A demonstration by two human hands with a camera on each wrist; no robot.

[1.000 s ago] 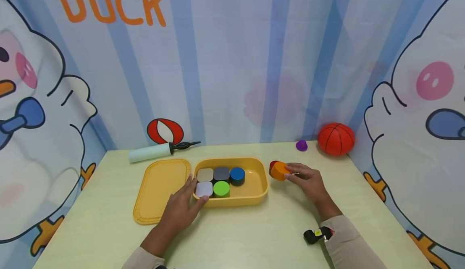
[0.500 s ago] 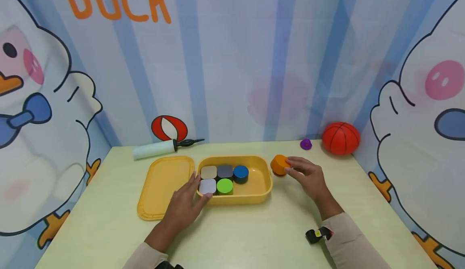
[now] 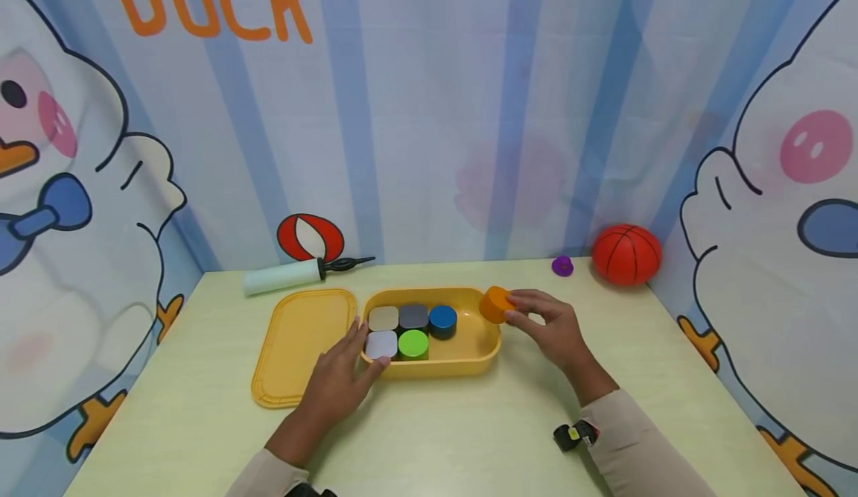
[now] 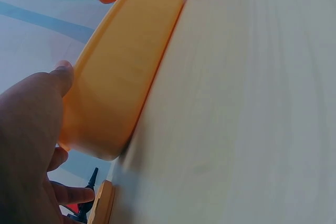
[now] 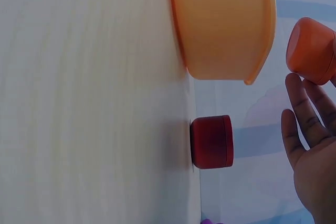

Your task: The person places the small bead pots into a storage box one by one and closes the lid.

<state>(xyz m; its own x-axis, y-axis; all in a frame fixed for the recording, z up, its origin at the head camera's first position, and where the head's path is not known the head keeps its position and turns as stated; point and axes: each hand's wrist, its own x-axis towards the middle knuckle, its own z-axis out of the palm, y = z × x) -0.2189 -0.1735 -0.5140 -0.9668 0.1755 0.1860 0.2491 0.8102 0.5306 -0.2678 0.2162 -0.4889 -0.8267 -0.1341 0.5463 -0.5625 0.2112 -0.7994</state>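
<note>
My right hand (image 3: pixel 551 331) pinches a small orange lidded jar (image 3: pixel 494 305), tilted above the right end of a yellow box (image 3: pixel 429 369). The right wrist view shows that orange jar (image 5: pixel 311 51) raised above the rim of the box (image 5: pixel 226 30). Spread, fairly straight fingers of my left hand (image 3: pixel 337 383) rest at the box's left end, its thumb at the near rim. Inside the box are a beige jar (image 3: pixel 384 318), a grey jar (image 3: pixel 413 317), a blue jar (image 3: pixel 442 320), a white jar (image 3: pixel 380 344) and a green jar (image 3: pixel 413 344).
A dark red jar (image 5: pixel 211 141) stands beside the box's right end, hidden in the head view. Left of the box lies a yellow lid (image 3: pixel 304 348). Along the back are a pale hand pump (image 3: pixel 284 277), a small purple object (image 3: pixel 562 266) and a red ball (image 3: pixel 626 255).
My right hand has lifted the orange jar from beside the red jar and carried it left, over the box's right end. The left hand has stayed at the box.
</note>
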